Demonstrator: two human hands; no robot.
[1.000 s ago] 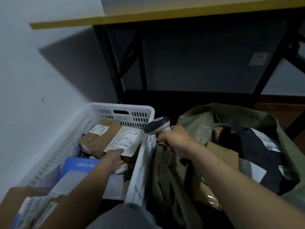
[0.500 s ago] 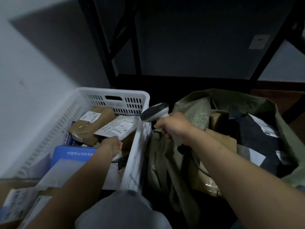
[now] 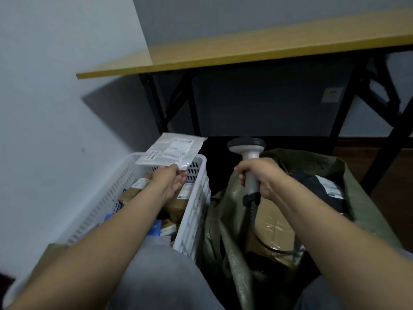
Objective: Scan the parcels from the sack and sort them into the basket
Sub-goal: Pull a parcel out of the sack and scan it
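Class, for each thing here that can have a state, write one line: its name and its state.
basket, holds several parcels
sack, open, black parcel inside
left hand, pinches white parcel, held above basket
right hand, grips scanner, upright

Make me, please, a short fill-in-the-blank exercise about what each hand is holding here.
1. The left hand pinches a flat ____ parcel held up over the basket.
2. The right hand holds the scanner upright by its ____.
3. The green sack lies to the ____ of the basket.

Missing words: white; handle; right.
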